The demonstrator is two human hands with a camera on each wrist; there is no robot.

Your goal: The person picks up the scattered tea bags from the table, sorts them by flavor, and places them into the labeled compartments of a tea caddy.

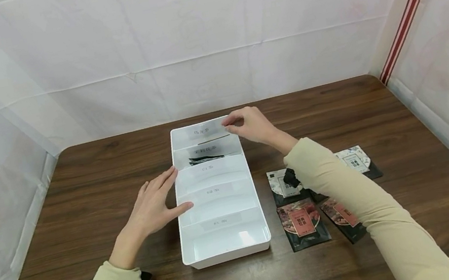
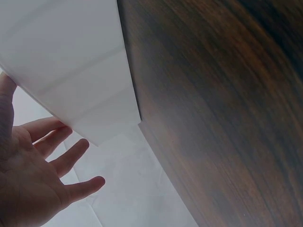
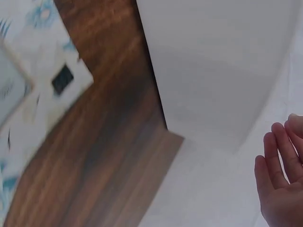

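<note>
A white divided tray (image 1: 228,255) stands mid-table, its several compartments each carrying a paper label. My left hand (image 1: 155,205) rests flat against the tray's left wall (image 2: 71,61), fingers (image 2: 71,158) straight and spread. My right hand (image 1: 251,125) hovers over the tray's far right corner by the farthest compartment. Its fingers (image 3: 279,161) look nearly straight and hold nothing. A dark packet (image 1: 205,159) lies in the second compartment from the far end. The nearer compartments look empty.
Several tea packets lie on the brown table right of the tray: two dark ones with red labels (image 1: 302,224) (image 1: 342,219), one dark (image 1: 283,188), one pale (image 1: 356,159), partly under my right sleeve. The pale packet (image 3: 28,80) shows blurred. White sheeting walls the table.
</note>
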